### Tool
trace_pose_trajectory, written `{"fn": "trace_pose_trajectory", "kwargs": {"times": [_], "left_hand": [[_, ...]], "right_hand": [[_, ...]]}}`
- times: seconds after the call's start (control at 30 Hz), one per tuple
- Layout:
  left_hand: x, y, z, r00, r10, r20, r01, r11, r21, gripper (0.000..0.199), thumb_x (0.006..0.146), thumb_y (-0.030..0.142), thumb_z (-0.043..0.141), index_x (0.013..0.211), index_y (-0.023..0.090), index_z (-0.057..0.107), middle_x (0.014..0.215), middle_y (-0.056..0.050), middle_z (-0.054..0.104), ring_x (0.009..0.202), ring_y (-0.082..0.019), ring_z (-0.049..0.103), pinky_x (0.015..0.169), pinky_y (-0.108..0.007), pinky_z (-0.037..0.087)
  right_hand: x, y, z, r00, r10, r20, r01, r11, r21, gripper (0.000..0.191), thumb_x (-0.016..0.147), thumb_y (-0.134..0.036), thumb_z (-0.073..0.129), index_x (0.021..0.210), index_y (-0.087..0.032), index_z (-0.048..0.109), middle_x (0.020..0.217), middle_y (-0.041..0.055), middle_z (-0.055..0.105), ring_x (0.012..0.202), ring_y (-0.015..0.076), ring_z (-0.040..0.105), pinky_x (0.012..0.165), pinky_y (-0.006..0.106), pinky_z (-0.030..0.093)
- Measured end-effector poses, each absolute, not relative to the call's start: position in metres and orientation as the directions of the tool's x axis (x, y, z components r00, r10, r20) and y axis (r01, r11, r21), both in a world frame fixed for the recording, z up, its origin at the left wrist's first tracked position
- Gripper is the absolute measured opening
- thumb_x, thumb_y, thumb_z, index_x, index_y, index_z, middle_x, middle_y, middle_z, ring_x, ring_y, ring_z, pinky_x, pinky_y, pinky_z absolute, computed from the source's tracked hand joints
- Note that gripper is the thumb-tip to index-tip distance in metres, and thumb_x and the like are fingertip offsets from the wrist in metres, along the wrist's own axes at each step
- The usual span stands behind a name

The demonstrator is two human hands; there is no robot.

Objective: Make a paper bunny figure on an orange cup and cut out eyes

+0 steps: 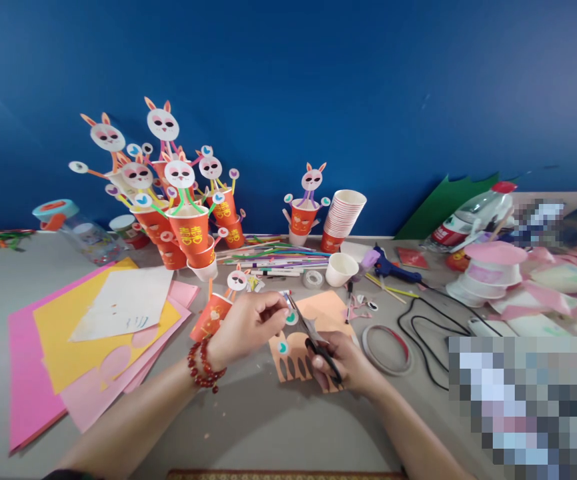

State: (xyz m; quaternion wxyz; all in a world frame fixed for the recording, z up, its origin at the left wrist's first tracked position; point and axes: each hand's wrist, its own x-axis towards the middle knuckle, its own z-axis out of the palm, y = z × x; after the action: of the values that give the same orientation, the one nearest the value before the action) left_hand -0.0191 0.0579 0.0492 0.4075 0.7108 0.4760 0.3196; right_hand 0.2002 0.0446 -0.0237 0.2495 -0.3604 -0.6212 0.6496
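Note:
Black-handled scissors [324, 355] are in my right hand [344, 363], its fingers wrapped round the handles and the blades pointing up and left. My left hand [255, 322] is closed in a pinch left of the blades; what its fingertips hold, if anything, is too small to make out. Beneath the scissors lies an orange paper sheet [325, 305] with oval cut-outs along its near edge. Small white discs with a green mark [282, 347] rest on and near it. A red cup with a rabbit face [211, 317] leans beside my left hand.
Rabbit-faced red cups [188, 233] stand at the back left, and stacked paper cups [344, 212] at centre back. Coloured sheets [33, 373] lie left. A glue gun [393, 268], tape roll [387, 370], black cable [421, 353] and bottle [473, 213] are on the right.

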Motion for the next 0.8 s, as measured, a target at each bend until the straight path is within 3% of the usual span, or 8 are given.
{"fn": "trace_pose_trajectory", "kwargs": {"times": [0.2,0.4,0.8], "left_hand": [[-0.021,0.059,0.049,0.349,0.935,0.068,0.389,-0.21,0.897,0.017,0.088,0.025,0.052,0.074,0.018,0.058,0.061,0.003,0.06,0.055,-0.01,0.052,0.049,-0.017,0.037],[-0.023,0.066,0.047,0.336,0.94,0.064,0.3,-0.171,0.939,0.021,0.092,0.027,0.049,0.074,0.017,0.057,0.059,0.003,0.058,0.05,-0.008,0.05,0.05,-0.018,0.04],[-0.031,0.075,0.045,0.249,0.964,0.096,0.18,-0.144,0.973,0.023,0.092,0.033,0.054,0.079,0.016,0.061,0.059,0.003,0.059,0.047,-0.007,0.049,0.048,-0.018,0.039]], "right_hand": [[0.203,0.046,-0.028,-0.558,0.819,-0.138,0.138,-0.073,-0.988,0.053,0.078,-0.07,0.061,0.066,-0.02,0.047,0.046,-0.0013,0.057,0.037,0.0111,0.048,0.038,0.02,0.03],[0.208,0.054,-0.028,-0.415,0.907,-0.067,0.067,-0.043,-0.997,0.046,0.085,-0.063,0.057,0.071,-0.02,0.049,0.055,0.0002,0.062,0.045,0.0133,0.056,0.044,0.023,0.038],[0.207,0.063,-0.03,-0.201,0.979,0.037,0.471,0.129,-0.872,0.014,0.08,-0.033,0.06,0.086,-0.02,0.06,0.08,0.0033,0.07,0.066,0.0174,0.063,0.058,0.025,0.046]]}}
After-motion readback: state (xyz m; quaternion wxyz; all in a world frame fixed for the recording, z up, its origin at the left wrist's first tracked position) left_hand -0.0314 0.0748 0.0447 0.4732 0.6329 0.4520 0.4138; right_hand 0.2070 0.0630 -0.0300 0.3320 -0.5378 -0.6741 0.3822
